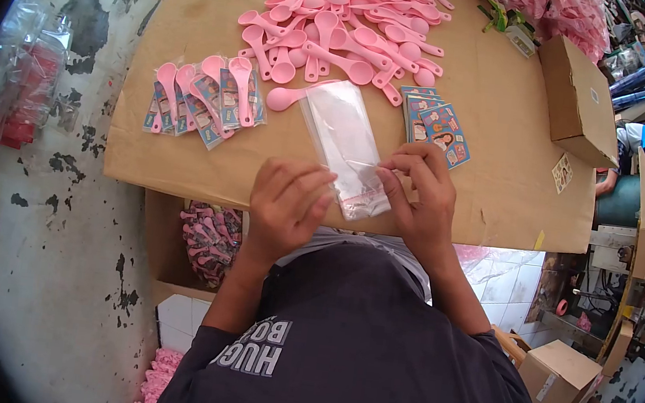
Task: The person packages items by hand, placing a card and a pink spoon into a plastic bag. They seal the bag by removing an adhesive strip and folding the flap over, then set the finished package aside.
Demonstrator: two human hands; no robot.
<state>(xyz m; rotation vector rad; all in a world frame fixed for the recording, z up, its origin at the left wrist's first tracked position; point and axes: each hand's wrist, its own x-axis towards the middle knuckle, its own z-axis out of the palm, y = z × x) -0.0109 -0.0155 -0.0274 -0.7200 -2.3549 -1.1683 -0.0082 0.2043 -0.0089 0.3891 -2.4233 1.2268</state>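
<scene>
A stack of clear plastic bags [345, 124] lies on the cardboard-covered table in front of me. My right hand [423, 193] pinches the edge of the top bag near its lower end, thumb against index finger. At the left edge of the bags, my left hand [290, 202] has its fingers curled together, with the fingertips at the plastic. One pink spoon [282, 99] sticks out at the stack's upper left. To the right lies a pile of blue printed cards [442, 131]. On the left, several packed bags [210, 101] hold pink spoons with cards.
A large heap of pink spoons [351, 22] covers the table's far side. A cardboard box [577, 99] stands at the right edge. Below the table, an open carton holds a bag of packed spoons [211, 240]. Another person [639, 142] is at the far right.
</scene>
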